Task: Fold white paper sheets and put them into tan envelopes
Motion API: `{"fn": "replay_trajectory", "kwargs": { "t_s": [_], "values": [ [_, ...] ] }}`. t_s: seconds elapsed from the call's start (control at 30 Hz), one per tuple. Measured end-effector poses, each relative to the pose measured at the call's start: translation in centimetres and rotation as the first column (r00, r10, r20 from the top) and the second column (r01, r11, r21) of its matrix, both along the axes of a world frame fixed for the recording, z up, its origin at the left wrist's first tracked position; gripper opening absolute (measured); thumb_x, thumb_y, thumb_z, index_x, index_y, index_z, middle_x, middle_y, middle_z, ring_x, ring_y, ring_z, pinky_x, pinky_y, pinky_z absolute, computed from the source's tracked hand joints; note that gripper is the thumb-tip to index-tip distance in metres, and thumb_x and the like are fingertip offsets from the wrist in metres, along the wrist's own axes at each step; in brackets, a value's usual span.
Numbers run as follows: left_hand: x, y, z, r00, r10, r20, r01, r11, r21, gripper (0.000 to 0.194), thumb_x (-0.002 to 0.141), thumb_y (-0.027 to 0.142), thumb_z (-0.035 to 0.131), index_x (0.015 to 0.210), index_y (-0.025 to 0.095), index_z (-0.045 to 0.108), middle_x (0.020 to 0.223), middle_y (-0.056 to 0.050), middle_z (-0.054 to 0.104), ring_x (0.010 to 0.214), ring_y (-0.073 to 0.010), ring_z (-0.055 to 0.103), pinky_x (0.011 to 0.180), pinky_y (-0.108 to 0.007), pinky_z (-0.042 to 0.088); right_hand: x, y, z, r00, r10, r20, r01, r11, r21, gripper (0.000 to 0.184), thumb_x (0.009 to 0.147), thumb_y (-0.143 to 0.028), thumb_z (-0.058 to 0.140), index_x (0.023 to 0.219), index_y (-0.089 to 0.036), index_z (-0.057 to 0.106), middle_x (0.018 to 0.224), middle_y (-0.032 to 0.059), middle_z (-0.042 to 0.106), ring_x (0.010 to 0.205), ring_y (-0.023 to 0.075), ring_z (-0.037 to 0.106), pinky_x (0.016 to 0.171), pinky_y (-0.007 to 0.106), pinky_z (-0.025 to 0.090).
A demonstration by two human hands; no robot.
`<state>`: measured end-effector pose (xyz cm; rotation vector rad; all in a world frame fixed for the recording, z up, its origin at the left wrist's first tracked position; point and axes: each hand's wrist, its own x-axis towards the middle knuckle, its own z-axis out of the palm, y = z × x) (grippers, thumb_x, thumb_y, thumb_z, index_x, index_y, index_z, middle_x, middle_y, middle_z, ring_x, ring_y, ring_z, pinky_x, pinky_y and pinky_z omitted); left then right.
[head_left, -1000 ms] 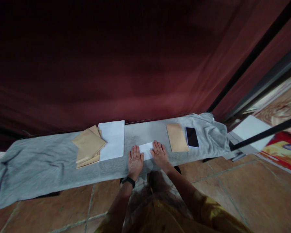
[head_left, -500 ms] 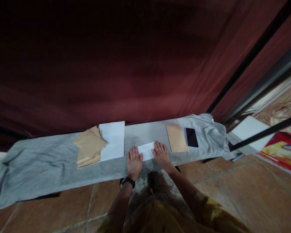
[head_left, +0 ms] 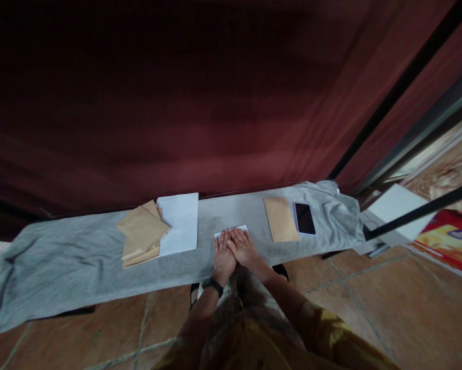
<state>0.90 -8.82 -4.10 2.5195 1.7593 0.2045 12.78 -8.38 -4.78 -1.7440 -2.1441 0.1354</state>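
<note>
A folded sheet of white paper [head_left: 244,227] lies on the grey cloth-covered bench in front of me, mostly hidden under my hands. My left hand [head_left: 223,257], with a dark band on the wrist, rests flat on the paper, fingers pointing away from me. Against it lies my right hand [head_left: 243,248], also flat with fingers stretched out, its thumb side overlapping the left hand. Only the far edge of the paper shows beyond the fingertips. To the right of the hands is a single brown envelope [head_left: 281,220].
Several brown envelopes [head_left: 142,231] lie fanned at the left, partly over a stack of white sheets [head_left: 180,223]. A phone [head_left: 305,218] rests right of the single envelope on the grey cloth [head_left: 72,257]. Dark red fabric [head_left: 231,128] hangs behind the bench.
Both hands have moved inward from the two ends of the folded paper and now meet over its middle, covering most of it. The envelopes, sheets and phone stay put.
</note>
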Motion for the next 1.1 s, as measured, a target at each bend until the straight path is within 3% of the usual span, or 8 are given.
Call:
{"fn": "replay_trajectory", "kwargs": {
  "t_s": [0.2,0.37,0.7,1.1],
  "values": [
    [-0.2,0.2,-0.9,0.997,0.046,0.055,-0.048,0.999,0.024,0.059,0.098,0.018,0.028,0.157,0.011,0.034,0.163,-0.015,0.033,0.154,-0.0253,0.025,0.124,-0.053,0.022,0.8,-0.2,-0.9,0.998,-0.028,0.052,0.024,0.997,0.070,0.049,0.106,-0.035,0.037,0.151,-0.019,0.046,0.153,0.0123,0.050,0.144,0.0255,0.044,0.120,0.050,0.031],
    [-0.7,0.3,-0.9,0.993,0.080,0.083,-0.086,0.994,0.072,0.059,0.100,0.026,0.029,0.156,0.007,0.033,0.160,-0.018,0.038,0.153,-0.0272,0.027,0.124,-0.055,0.022,1.8,-0.3,-1.1,0.994,-0.046,0.095,0.038,0.996,0.085,0.054,0.105,-0.036,0.040,0.154,-0.015,0.040,0.156,0.0157,0.045,0.145,0.0270,0.042,0.120,0.050,0.028],
    [-2.2,-0.1,-0.8,0.984,0.155,0.090,-0.167,0.977,0.136,0.060,0.104,0.036,0.028,0.153,0.002,0.036,0.159,-0.021,0.037,0.151,-0.0299,0.032,0.124,-0.053,0.023,3.2,-0.6,-1.5,0.983,-0.168,0.071,0.161,0.982,0.093,0.056,0.105,-0.038,0.037,0.151,-0.007,0.042,0.157,0.0185,0.044,0.143,0.0294,0.043,0.119,0.050,0.030],
    [-3.7,-0.8,-1.0,0.974,0.190,0.122,-0.209,0.963,0.169,0.060,0.105,0.038,0.025,0.155,0.005,0.035,0.158,-0.021,0.039,0.150,-0.0300,0.035,0.122,-0.053,0.027,4.1,-1.5,-1.5,0.975,-0.211,0.073,0.203,0.974,0.103,0.058,0.106,-0.038,0.033,0.157,-0.010,0.035,0.157,0.0180,0.043,0.143,0.0301,0.043,0.120,0.051,0.027]
  ]
}}
